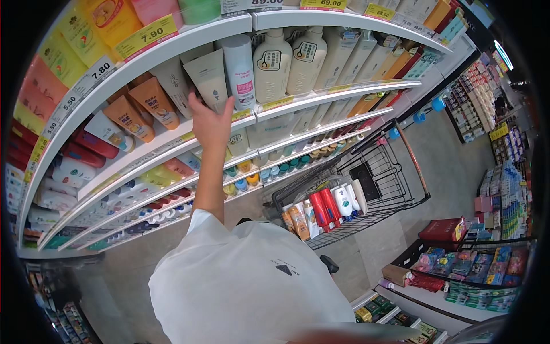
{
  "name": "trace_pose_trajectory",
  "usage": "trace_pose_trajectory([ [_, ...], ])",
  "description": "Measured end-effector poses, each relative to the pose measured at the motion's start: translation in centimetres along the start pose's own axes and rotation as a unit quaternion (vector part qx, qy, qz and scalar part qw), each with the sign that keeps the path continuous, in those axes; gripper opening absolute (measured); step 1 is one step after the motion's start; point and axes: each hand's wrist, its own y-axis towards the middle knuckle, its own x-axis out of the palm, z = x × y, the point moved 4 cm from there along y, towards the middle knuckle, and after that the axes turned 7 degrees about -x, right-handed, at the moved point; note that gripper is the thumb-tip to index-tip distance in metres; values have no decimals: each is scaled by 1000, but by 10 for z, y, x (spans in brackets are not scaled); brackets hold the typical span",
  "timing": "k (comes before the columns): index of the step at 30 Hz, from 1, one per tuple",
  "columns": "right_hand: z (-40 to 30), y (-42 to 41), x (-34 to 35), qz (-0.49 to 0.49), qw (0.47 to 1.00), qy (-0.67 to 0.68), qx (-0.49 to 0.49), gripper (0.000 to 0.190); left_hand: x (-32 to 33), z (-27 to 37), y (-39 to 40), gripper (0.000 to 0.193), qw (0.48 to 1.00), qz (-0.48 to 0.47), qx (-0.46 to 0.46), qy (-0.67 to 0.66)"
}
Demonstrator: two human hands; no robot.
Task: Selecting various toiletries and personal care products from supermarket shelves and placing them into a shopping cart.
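My left hand (211, 122) reaches up to the shelf and grips the lower part of a cream squeeze tube (208, 77). Its thumb lies along the tube's right side and the fingers on the left. The tube leans to the left. Close on its right stands a white cylindrical bottle (240, 71) with a pink label. A second pale tube (172, 84) is just left of my fingers, followed by orange tubes (154, 101). Cream pump bottles (270, 66) stand farther right. My right hand is out of view; only a blurred shape crosses the bottom edge.
A black wire shopping cart (386, 202) stands right of me, holding red bottles (325, 206), white bottles (342, 200) and orange-brown bottles (297, 219). White shelf edges (296, 102) with price tags curve around in front. A black bin of packaged goods (468, 262) is at the right.
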Motion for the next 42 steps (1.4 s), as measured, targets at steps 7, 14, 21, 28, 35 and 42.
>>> trace_pose_trajectory([
  [7,6,11,2,-16,1000,-8,4,21,-2,-39,-13,72,946,121,159,-254],
  [14,40,-15,3,-28,999,-7,46,21,-40,37,-51,61,765,-1,116,-634],
  [21,-71,-40,12,-66,995,70,-35,11,53,73,-189,83,500,-568,-294,-584],
  [28,-174,-66,10,-78,971,208,-85,17,108,38,-325,65,400,-770,-356,-347],
  [35,-166,-71,0,-58,948,312,5,22,135,5,-403,68,412,-846,-255,-223],
  [42,-136,-61,-4,-91,890,423,144,20,191,0,-431,52,494,-818,-124,-266],
])
